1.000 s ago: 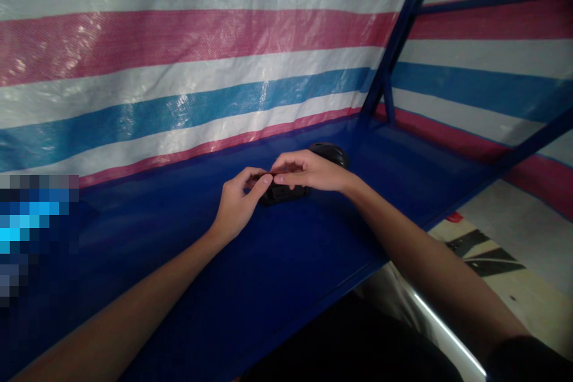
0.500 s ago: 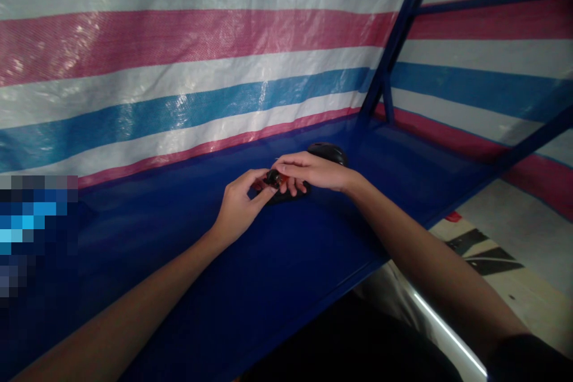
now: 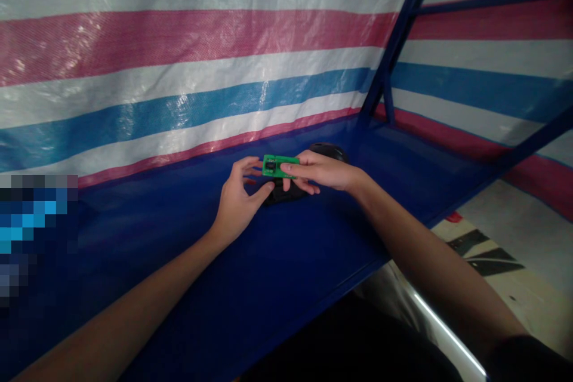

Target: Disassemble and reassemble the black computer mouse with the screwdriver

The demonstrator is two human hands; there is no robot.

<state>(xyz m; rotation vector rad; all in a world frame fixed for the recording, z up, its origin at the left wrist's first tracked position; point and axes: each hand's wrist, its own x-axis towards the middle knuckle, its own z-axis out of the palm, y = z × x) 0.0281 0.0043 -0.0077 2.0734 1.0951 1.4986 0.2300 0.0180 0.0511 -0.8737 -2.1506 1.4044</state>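
1. The right hand [image 3: 329,170] is pinching a flat, green, rectangular circuit board [image 3: 277,160] between thumb and fingers.
2. The left hand [image 3: 236,197] is curving by its left end, thumb spread from fingers; whether it's touching, I cannot tell.
3. Beneath the board, a low black piece [image 3: 283,196] is lying on the smooth blue table [image 3: 250,274].
4. Beyond the right hand, a rounded black object [image 3: 330,150] is resting.
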